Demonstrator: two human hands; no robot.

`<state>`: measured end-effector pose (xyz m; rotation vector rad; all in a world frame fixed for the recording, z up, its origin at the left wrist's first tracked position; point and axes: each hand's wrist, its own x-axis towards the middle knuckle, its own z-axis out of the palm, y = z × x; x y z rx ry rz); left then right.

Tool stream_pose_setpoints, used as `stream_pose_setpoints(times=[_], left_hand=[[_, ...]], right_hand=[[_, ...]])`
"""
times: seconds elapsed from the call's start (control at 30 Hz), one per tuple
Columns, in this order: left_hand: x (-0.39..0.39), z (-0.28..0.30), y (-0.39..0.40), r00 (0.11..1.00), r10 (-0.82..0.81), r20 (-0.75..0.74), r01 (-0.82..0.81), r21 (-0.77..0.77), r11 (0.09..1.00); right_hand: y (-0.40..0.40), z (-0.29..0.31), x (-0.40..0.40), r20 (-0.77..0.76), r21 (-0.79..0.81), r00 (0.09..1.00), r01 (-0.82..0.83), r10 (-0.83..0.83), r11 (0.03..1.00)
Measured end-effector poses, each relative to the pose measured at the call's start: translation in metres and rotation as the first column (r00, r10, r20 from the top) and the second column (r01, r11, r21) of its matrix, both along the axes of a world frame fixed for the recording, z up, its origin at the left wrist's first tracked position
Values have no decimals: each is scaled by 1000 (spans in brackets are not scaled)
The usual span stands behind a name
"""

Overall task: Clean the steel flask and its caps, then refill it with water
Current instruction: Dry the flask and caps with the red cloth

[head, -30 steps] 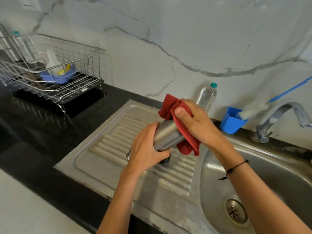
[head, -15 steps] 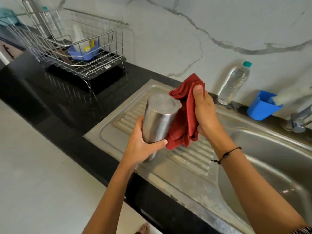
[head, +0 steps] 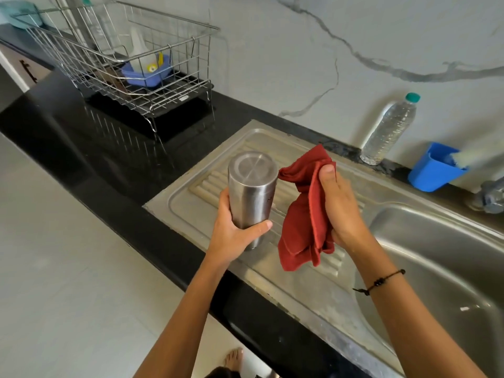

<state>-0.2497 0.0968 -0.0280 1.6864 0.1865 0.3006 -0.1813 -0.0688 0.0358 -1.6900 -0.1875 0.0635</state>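
The steel flask [head: 252, 192] is held upside down over the ribbed drainboard [head: 338, 264], its flat base facing up. My left hand [head: 234, 236] grips its lower part, thumb across the front. Just right of it my right hand [head: 341, 208] holds a bunched red cloth [head: 305, 222], which hangs free beside the flask without touching it. No caps are visible.
A steel sink basin [head: 447, 268] lies to the right, with the tap [head: 491, 197] at the frame edge. A clear water bottle [head: 388, 129] and a blue cup [head: 433, 167] with a brush stand at the wall. A wire dish rack [head: 122, 66] sits far left on the black counter [head: 90, 148].
The red cloth has come off the flask and now hangs apart to its right. The flask went from tilted to upright with its base up.
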Motion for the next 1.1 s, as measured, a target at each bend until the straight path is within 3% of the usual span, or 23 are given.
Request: stream_pose_setpoints(times=[0.47, 0.53, 0.63, 0.7, 0.77, 0.83, 0.93, 1.03, 1.1], left_hand=[[-12, -5, 12, 995, -81, -59, 87, 94, 992], [-23, -9, 15, 1000, -8, -19, 11, 167, 986], [-48, -9, 7, 965, 177, 194, -235, 333, 913], [-62, -6, -8, 929, 206, 308, -321, 391, 862], [-66, -1, -30, 929, 94, 359, -274, 494, 825], [-55, 2, -53, 918, -121, 378, -162, 635, 756], [-15, 1, -85, 887, -298, 353, -7, 655, 755], [30, -10, -106, 955, -190, 230, 8, 617, 787], [58, -14, -112, 993, -103, 58, 31, 715, 699]], right_hand=[[-28, -11, -9, -100, -4, 995, 10, -10, 1000], [-34, -12, -8, -108, -16, 994, 6, -7, 1000], [-45, -13, -9, -105, 4, 994, 27, -27, 1000], [-50, -14, -8, -126, 21, 991, 56, -53, 998], [-57, -17, -6, -167, 38, 982, 92, -84, 995], [-62, -17, -6, -177, 55, 979, 109, -98, 993], [-73, -20, -7, -112, -13, 982, 154, -155, 988], [-84, -26, -6, -117, -119, 971, 197, -210, 973], [-91, -30, -6, -125, -158, 964, 213, -233, 964]])
